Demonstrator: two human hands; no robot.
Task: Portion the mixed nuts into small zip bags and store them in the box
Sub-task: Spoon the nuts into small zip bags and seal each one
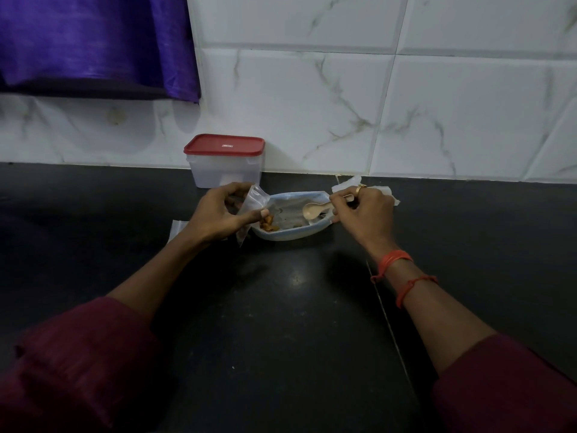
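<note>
Small clear zip bag [256, 197], crinkled, glossy

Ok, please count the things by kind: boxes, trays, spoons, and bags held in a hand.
Boxes: 1, the box with red lid.
Trays: 1, the tray.
Spoons: 1, the spoon in the right hand.
Bags in a hand: 1, the zip bag in the left hand.
Total: 4.
</note>
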